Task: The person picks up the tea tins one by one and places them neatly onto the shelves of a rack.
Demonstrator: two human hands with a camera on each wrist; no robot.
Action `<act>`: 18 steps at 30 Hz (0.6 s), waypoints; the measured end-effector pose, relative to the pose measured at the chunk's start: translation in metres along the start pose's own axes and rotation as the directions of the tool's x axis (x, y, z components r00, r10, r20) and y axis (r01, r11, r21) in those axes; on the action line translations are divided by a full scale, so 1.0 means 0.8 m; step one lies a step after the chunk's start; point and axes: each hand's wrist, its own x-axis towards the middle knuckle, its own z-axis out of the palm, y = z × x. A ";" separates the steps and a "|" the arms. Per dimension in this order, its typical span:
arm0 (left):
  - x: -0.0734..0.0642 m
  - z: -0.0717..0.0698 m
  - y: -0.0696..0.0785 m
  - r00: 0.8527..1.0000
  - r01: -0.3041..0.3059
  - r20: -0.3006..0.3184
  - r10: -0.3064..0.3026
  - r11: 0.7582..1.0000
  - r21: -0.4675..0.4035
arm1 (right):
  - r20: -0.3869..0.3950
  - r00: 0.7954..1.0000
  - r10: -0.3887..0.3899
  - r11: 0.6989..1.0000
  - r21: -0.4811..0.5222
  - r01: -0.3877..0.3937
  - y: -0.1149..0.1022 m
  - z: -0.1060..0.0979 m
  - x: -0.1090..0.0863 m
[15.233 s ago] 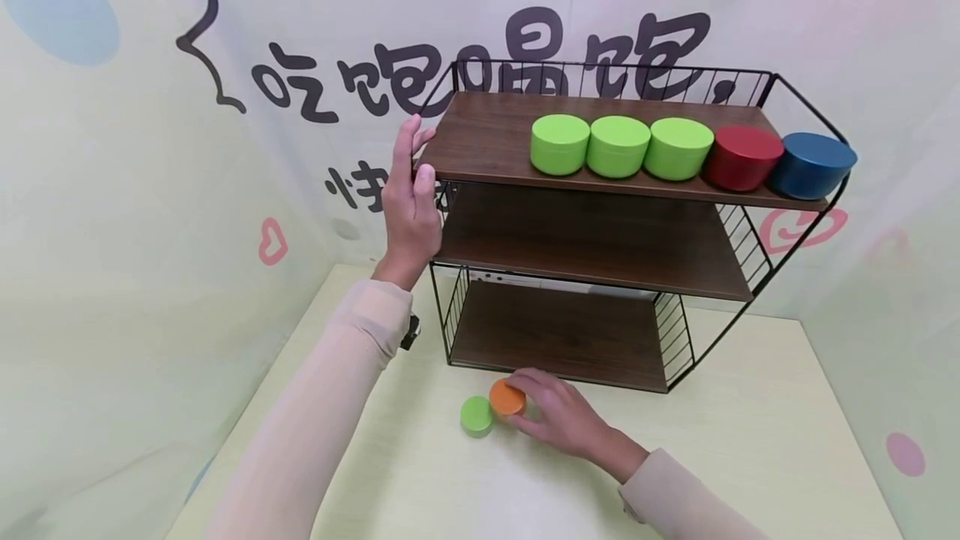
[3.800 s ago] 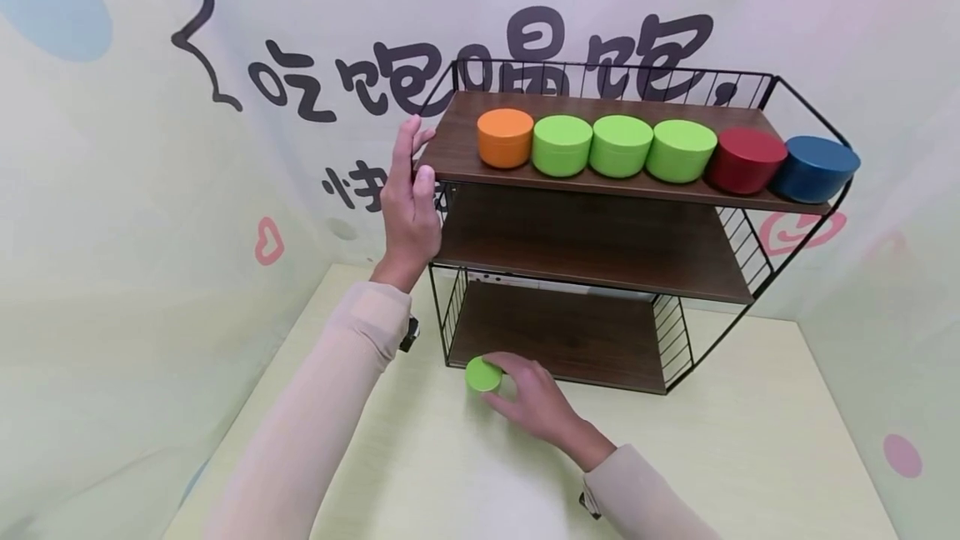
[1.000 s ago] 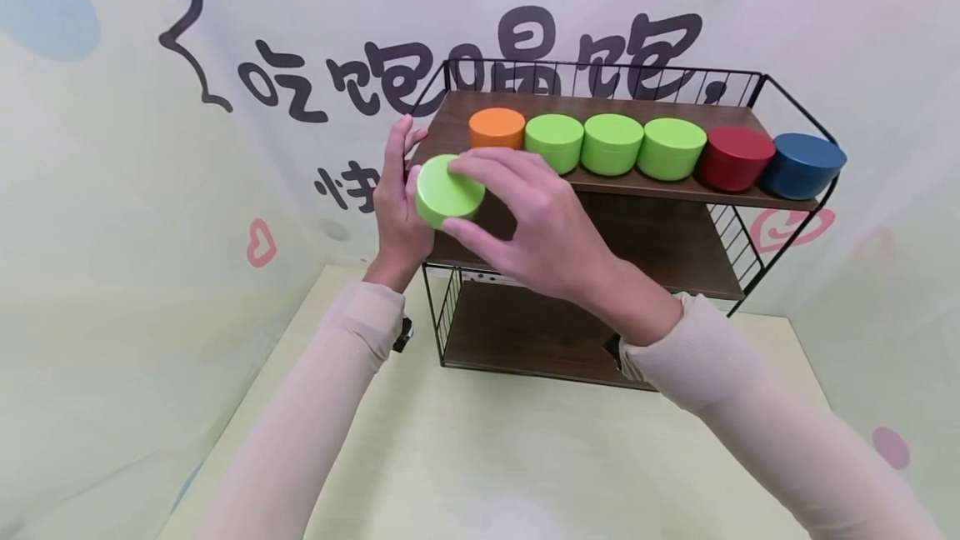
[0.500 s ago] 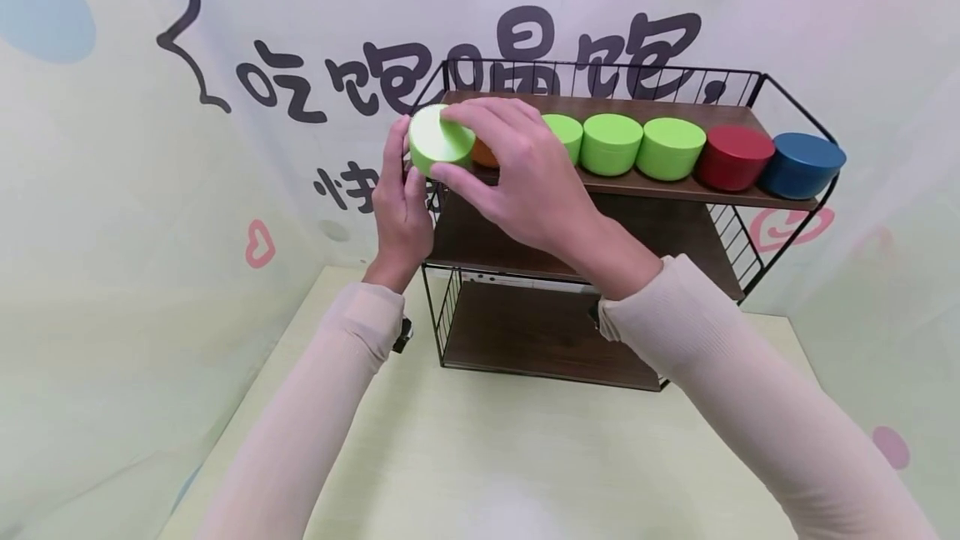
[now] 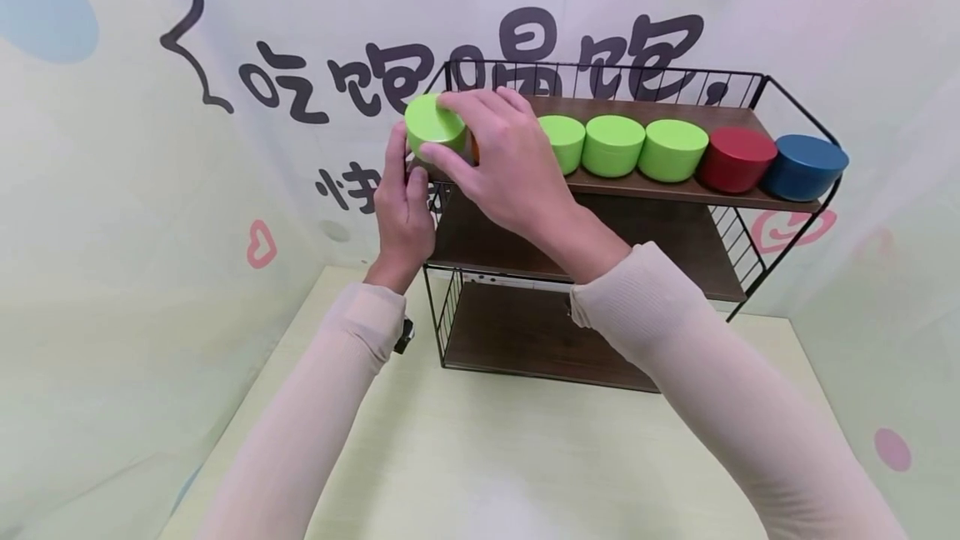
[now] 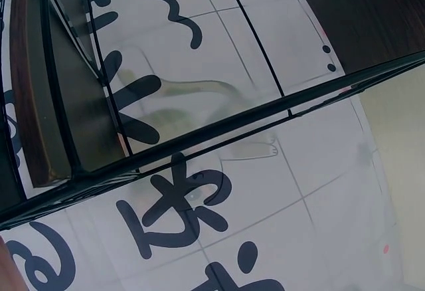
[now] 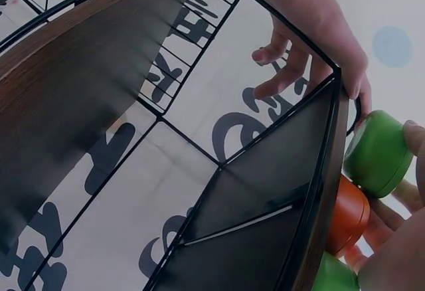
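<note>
My right hand (image 5: 517, 169) pinches a round green tin (image 5: 432, 122) between thumb and fingers at the left end of the top board of a three-tier shelf rack (image 5: 517, 236). In the right wrist view this green tin (image 7: 377, 153) sits at the board's edge, beside an orange tin (image 7: 348, 215); whether it rests on the board I cannot tell. My left hand (image 5: 403, 219) grips the rack's upper left corner. Right of my right hand stand several lidded tins in a row: green (image 5: 613, 145), dark red (image 5: 737, 159) and blue (image 5: 805, 167). The orange one is mostly hidden in the head view.
Black wire rails (image 5: 637, 77) run along the top board's back and sides. The middle and bottom boards (image 5: 517, 332) lie below. A pale table (image 5: 480, 448) carries the rack, and a printed cloth wall (image 5: 225, 190) stands behind and at both sides.
An orange tin was added to the row earlier. Since then my right hand has lifted the last green tin from the table to the top board's left end. My left hand has stayed put.
</note>
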 end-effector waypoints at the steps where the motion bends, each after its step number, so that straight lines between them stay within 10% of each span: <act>1: 0.000 0.000 0.000 1.000 0.002 -0.001 -0.002 1.000 0.005 | 0.000 1.000 0.009 1.000 -0.012 -0.009 0.000 0.001 0.001; 18: 0.000 0.001 0.001 1.000 0.013 -0.017 -0.012 0.999 0.031 | -0.011 0.994 0.106 0.982 -0.158 -0.107 -0.006 0.016 0.003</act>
